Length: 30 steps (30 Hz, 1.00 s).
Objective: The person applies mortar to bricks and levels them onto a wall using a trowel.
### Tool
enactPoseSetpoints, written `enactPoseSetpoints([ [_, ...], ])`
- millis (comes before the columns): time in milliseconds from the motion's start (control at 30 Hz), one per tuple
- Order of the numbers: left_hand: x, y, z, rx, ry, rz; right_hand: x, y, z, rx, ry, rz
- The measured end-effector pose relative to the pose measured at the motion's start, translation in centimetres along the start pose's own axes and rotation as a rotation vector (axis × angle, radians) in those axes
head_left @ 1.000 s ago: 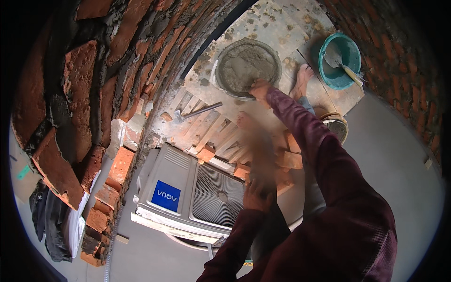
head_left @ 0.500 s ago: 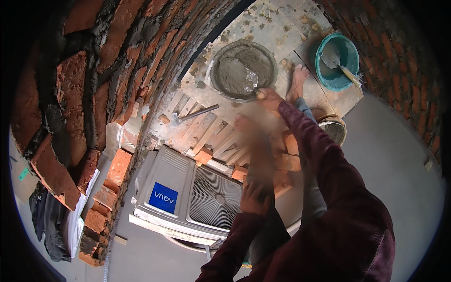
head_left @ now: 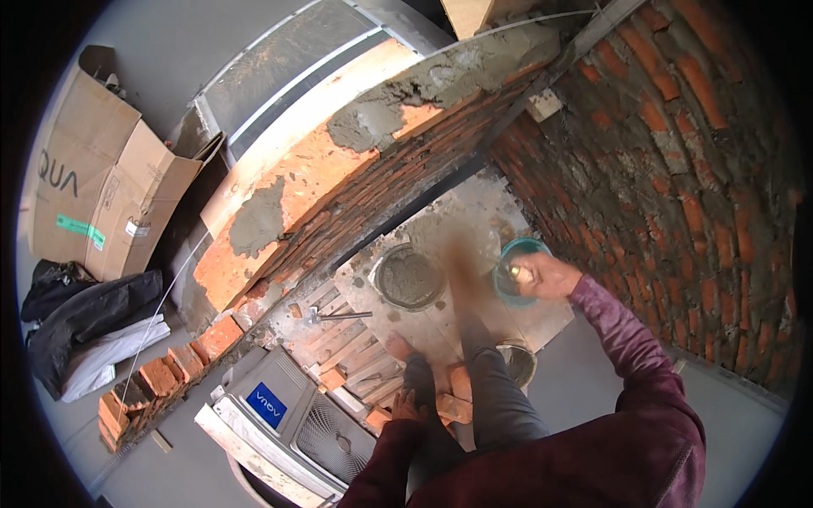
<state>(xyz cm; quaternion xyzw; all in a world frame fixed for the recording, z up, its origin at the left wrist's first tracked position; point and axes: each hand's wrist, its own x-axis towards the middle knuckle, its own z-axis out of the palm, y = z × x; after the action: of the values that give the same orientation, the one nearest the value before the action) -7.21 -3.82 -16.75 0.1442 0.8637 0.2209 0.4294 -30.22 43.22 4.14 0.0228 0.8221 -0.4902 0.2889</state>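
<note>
My right hand (head_left: 546,275) is closed round a trowel handle (head_left: 522,274) at the teal bucket (head_left: 508,296) on the right. The fingers and the bucket's rim hide the trowel's blade. My left hand (head_left: 408,405) rests on my left leg near the knee, fingers spread, holding nothing. Ahead of my feet, a round basin (head_left: 410,278) holds grey mortar. A hammer (head_left: 339,316) lies on the board to its left. On top of the brick wall (head_left: 318,190), wet mortar (head_left: 364,127) is spread in patches over the bricks.
An outdoor air-conditioner unit (head_left: 288,394) lies to my left, beside wooden slats (head_left: 351,356) and loose bricks (head_left: 456,408). Another bucket (head_left: 518,362) stands by my right leg. A second brick wall (head_left: 669,169) rises at right. Beyond the near wall are a cardboard box (head_left: 110,178) and dark cloth (head_left: 93,313).
My right hand has moved from the mortar basin to the teal bucket on the right. The view has swung so the wall's top and the cardboard box show. My left hand stays on my leg.
</note>
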Motion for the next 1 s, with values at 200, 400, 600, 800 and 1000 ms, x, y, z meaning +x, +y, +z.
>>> enactPoseSetpoints([
  [200, -0.6, 4.8, -4.5, -0.144, -0.037, -0.090, 4.3, -13.8, -14.3, -0.585, 0.202, -0.262],
  [400, -2.2, 9.4, -4.9, -0.454, 0.068, -0.289, 11.4, -12.3, -16.5, -1.032, 0.605, -0.531],
  [600, -5.3, 13.3, -4.2, -0.637, 0.116, -0.470, 7.1, -13.4, -15.3, -0.737, 0.557, -0.367],
  [800, -5.4, 15.5, -5.9, -0.625, 0.099, -0.558, 5.0, -9.7, -13.6, -0.831, 0.333, -0.255],
  [1000, -4.0, 14.9, -7.3, -0.589, 0.223, -0.411, 7.4, -7.1, -17.2, -0.813, 0.308, -0.145],
])
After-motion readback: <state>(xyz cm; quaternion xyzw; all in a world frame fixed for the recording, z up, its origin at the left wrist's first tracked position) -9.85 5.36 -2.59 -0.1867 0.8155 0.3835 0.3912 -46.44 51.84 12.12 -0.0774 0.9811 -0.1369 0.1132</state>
